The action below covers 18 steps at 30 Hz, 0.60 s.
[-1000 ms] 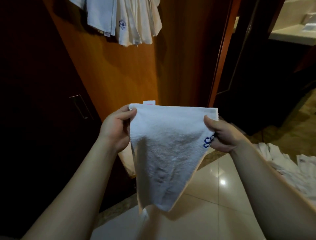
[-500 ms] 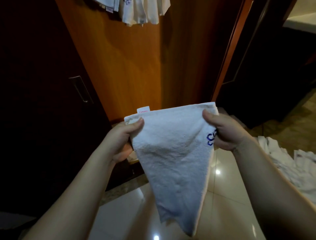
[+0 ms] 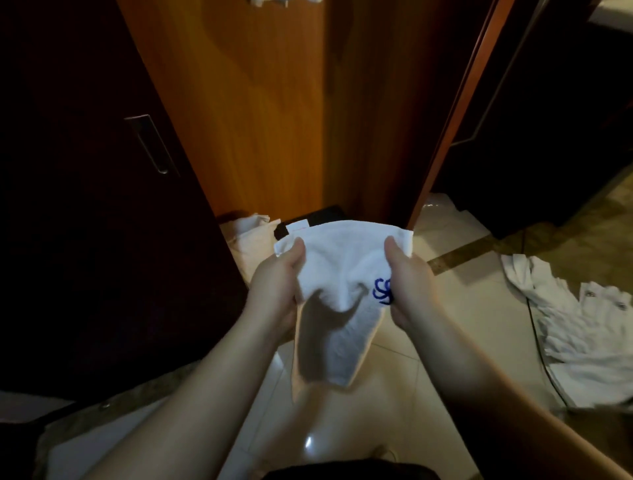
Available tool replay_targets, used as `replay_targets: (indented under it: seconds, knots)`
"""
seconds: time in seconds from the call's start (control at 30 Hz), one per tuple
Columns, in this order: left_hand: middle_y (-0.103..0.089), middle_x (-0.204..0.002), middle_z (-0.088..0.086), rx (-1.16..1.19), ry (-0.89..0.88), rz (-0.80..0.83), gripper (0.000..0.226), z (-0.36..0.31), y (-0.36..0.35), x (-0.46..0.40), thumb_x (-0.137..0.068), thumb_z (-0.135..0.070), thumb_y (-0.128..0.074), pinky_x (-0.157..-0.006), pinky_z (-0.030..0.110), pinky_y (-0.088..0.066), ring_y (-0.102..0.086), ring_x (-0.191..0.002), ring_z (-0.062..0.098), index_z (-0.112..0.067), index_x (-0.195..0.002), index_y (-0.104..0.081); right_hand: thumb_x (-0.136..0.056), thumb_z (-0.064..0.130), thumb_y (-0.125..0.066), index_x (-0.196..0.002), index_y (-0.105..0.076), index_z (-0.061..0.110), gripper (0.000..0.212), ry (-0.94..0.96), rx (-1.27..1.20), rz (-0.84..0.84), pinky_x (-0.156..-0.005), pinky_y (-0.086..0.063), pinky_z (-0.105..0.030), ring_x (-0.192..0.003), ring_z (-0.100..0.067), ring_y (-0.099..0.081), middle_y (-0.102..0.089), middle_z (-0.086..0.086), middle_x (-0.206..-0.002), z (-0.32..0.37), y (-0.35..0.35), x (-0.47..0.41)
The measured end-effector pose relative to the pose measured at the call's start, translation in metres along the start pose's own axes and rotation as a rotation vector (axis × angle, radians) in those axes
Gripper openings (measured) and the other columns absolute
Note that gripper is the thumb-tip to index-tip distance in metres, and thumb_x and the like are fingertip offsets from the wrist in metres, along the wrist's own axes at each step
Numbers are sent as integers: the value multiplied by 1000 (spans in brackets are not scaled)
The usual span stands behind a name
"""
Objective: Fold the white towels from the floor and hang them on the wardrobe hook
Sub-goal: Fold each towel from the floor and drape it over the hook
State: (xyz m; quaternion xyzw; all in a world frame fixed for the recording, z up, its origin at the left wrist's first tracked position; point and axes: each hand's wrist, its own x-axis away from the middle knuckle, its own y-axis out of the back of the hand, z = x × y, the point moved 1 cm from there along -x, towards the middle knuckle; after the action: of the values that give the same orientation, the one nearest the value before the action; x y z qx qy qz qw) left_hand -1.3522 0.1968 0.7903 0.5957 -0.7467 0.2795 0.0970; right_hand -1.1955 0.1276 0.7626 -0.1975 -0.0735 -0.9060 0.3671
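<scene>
Just in front of the person's chest, over the glossy tiled floor [image 3: 342,442], a small white towel [image 3: 339,291] hangs in the air between both hands. Its top edge sags in a curve and the rest droops to a blunt point below, with a deep crease at the middle. A blue embroidered mark [image 3: 383,291] sits at its right side and a small white tag [image 3: 297,226] sticks up at its top left corner. The left hand [image 3: 275,281] grips the left part, thumb laid over the front and fingers curled behind the cloth. The right hand [image 3: 409,281] pinches the right part the same way, thumb on top beside the blue mark.

Farther off on the right, a heap of white towels [image 3: 589,329] lies crumpled on the floor, well apart from the hands. Behind the held towel, more pale cloth [image 3: 246,236] lies at the foot of the wardrobe [image 3: 246,102]. A dark door with a metal handle [image 3: 152,144] stands at left. Bits of white cloth [image 3: 274,2] show at the very top edge.
</scene>
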Motion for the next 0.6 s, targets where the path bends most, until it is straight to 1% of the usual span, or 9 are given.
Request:
replay_targets:
  seconds: [0.07,0.1,0.17,0.2,0.3,0.37,0.43,0.5,0.6]
  knots:
    - [-78,-98,-2,-94,-82,-16,26,14,-5,11,-98,-44,-58,-85,42,-59,-75,-92,20,-25,-109,-72,-101,59,-45,-139,-54,18,56,20,99,-23,-97,-53,-42,-103,-18,-65,-66,3,-119,-2,-14,20]
    - [-78,-95,-9,-131,-117,-5,22,19,-7,18,-98,-48,-56,-85,42,-58,-75,-90,13,-34,-101,-72,-101,61,-42,-138,-53,21,55,43,146,-4,-96,-54,-42,-102,-17,-66,-67,3,-118,-2,-19,28]
    - [-75,-89,-23,-221,-221,20,22,22,-11,31,-100,-52,-50,-74,32,-56,-72,-82,-3,-47,-90,-69,-102,59,-40,-134,-56,28,47,130,183,65,-93,-57,-39,-100,-13,-69,-71,6,-111,0,-28,42]
    - [-73,-87,-28,-265,-281,34,21,21,-12,35,-101,-52,-48,-66,23,-56,-69,-80,-8,-49,-91,-66,-103,57,-40,-133,-56,32,42,186,205,101,-90,-56,-32,-99,-7,-69,-71,10,-107,2,-31,48]
    - [-70,-84,-34,-336,-377,79,16,17,-17,42,-102,-50,-45,-55,4,-48,-66,-79,-14,-49,-96,-60,-104,53,-40,-137,-53,39,38,324,277,209,-90,-49,-17,-105,4,-64,-66,22,-108,6,-34,53]
    - [-69,-86,-35,-384,-396,121,15,14,-19,42,-97,-55,-45,-58,3,-47,-65,-82,-15,-50,-98,-59,-99,59,-40,-139,-54,39,47,380,289,249,-84,-47,-6,-107,11,-61,-65,27,-108,10,-33,56]
    - [-71,-94,-31,-389,-389,205,19,10,-17,40,-95,-58,-45,-67,8,-51,-66,-92,-12,-49,-104,-59,-91,67,-39,-138,-54,40,57,398,269,285,-82,-47,-5,-107,15,-58,-65,29,-108,15,-30,57]
    - [-73,-104,-24,-376,-348,329,28,5,-14,37,-93,-57,-47,-77,14,-53,-67,-102,-5,-43,-114,-58,-92,68,-39,-129,-56,51,43,375,267,322,-85,-45,-8,-107,15,-58,-66,32,-108,17,-25,56]
    - [-72,-99,-29,-395,-301,445,28,-6,-12,34,-93,-51,-46,-75,7,-50,-66,-99,-10,-38,-116,-54,-97,61,-41,-112,-50,62,18,360,286,448,-81,-44,-2,-105,19,-57,-63,44,-103,23,-21,54]
